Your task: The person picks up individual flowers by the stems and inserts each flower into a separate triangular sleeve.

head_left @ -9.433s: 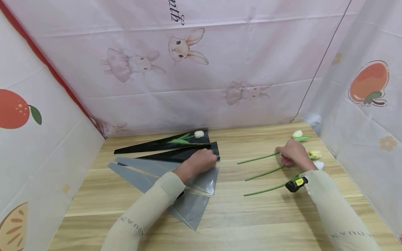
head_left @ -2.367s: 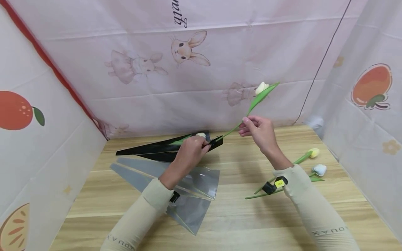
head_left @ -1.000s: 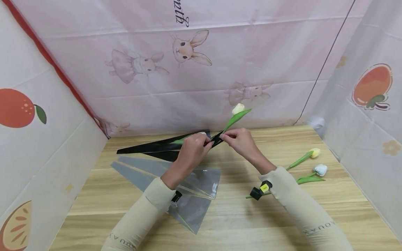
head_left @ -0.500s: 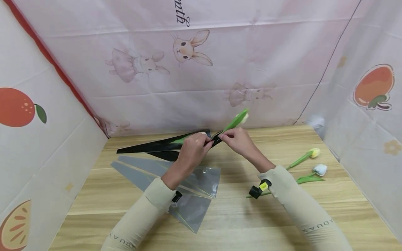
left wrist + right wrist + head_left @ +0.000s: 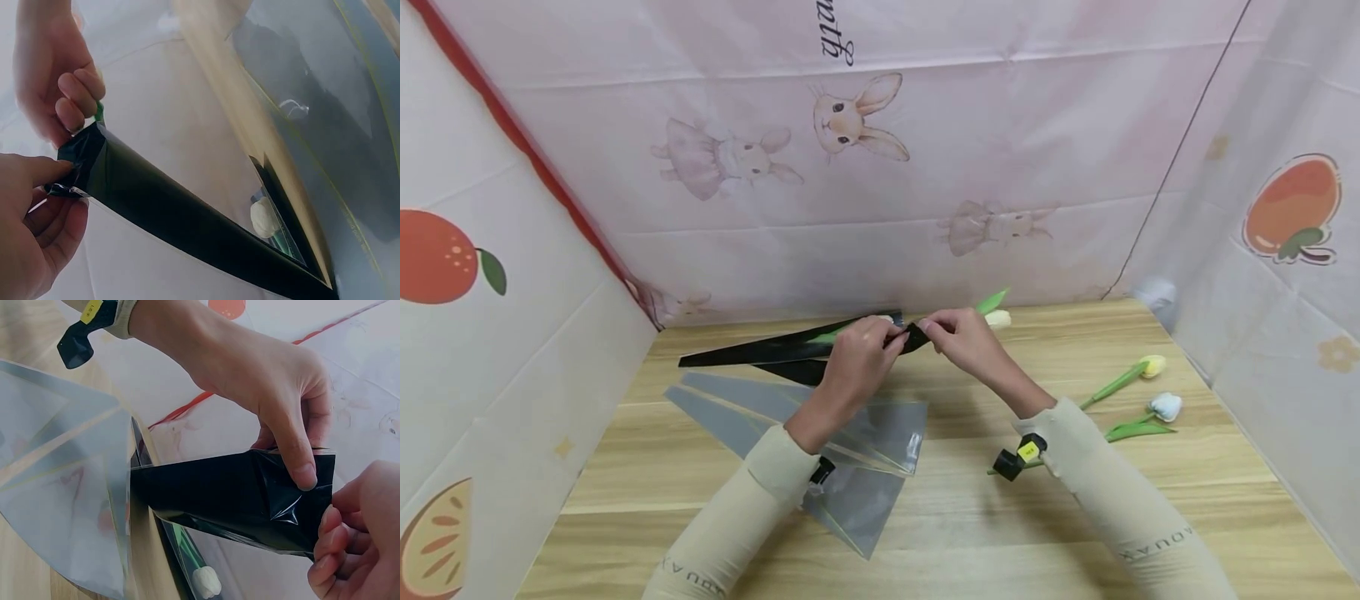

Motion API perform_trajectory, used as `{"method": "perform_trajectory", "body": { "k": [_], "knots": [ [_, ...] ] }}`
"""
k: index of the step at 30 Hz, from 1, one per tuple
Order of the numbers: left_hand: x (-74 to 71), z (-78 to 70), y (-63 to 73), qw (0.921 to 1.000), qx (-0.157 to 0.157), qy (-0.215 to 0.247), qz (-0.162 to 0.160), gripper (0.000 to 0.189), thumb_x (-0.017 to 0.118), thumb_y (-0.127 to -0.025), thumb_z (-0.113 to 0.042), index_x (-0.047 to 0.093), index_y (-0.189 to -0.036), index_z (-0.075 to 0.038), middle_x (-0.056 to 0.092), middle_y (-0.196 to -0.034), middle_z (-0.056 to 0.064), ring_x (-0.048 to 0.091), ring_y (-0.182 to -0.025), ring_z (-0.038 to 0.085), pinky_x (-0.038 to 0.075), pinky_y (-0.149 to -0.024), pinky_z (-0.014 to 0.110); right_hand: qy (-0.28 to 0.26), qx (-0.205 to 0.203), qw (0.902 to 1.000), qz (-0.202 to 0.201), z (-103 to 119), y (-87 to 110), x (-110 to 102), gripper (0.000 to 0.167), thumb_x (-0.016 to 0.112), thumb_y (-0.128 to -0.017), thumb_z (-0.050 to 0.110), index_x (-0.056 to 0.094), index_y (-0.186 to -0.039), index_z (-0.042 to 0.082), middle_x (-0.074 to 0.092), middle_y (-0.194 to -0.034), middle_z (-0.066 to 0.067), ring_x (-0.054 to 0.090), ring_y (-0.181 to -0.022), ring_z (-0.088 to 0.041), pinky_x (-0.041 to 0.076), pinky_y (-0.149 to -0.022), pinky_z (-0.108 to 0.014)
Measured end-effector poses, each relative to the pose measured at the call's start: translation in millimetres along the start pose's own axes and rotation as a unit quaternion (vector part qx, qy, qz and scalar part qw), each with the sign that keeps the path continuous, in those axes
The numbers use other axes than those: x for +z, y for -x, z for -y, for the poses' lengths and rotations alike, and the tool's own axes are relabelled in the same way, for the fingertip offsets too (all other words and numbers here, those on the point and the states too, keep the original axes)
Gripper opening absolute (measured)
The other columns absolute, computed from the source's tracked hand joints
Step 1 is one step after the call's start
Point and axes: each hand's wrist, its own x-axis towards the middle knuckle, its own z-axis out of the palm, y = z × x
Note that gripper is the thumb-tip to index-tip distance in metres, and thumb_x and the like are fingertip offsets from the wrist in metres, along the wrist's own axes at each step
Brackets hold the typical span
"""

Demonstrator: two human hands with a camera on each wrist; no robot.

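Note:
The left hand (image 5: 861,354) pinches the mouth of a black flower sleeve (image 5: 212,490), thumb on the near face and fingers behind. At the same mouth, the curled fingertips of the right hand (image 5: 966,337) pinch the sleeve's edge. A white tulip (image 5: 998,319) with a green leaf sticks out to the right behind the right hand; its stem is hidden by the hand, so I cannot tell how it is held. Behind the left hand lies another black sleeve (image 5: 752,350) with a white tulip (image 5: 206,582) inside.
Grey translucent sleeves (image 5: 880,508) overlap on the wooden table (image 5: 970,533) below the left hand. A yellow tulip (image 5: 1152,365) and a pale blue-white tulip (image 5: 1165,406) lie at right, partly under the right forearm. A printed curtain (image 5: 880,192) closes off the back and sides.
The right hand took a white tulip from the table and brought it left to the black sleeve. In the last second the tulip's head has tipped down to the right; the left hand keeps its grip.

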Motion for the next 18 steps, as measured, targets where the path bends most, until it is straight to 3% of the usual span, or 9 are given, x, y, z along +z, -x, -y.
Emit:
{"method": "perform_trajectory", "body": {
  "k": [10, 18],
  "knots": [
    [-13.0, -2.4, 9.6, 0.9999, 0.013, 0.001, -0.009, 0.012, 0.083, -0.090, -0.018, 0.075, -0.087, -0.008, 0.074, -0.082, 0.005, 0.070, -0.072, 0.016, 0.059, -0.065, 0.028, -0.012, -0.016, 0.9990, -0.040, 8, 31.6, -3, 0.025, 0.062, -0.106, 0.031, 0.079, -0.110, 0.013, 0.068, -0.072, -0.008, 0.052, -0.049, -0.014, 0.041, -0.045, -0.026],
    [-22.7, -5.6, 17.6, 0.9997, 0.017, 0.014, -0.008, 0.011, 0.082, -0.092, -0.019, 0.077, -0.088, -0.009, 0.075, -0.083, 0.005, 0.071, -0.073, 0.016, 0.059, -0.066, 0.029, -0.002, 0.024, 0.9985, -0.049, 7, 57.6, -10, 0.025, 0.066, -0.103, 0.033, 0.080, -0.108, 0.012, 0.069, -0.075, -0.014, 0.053, -0.051, -0.013, 0.045, -0.048, -0.027]
  ]
}}
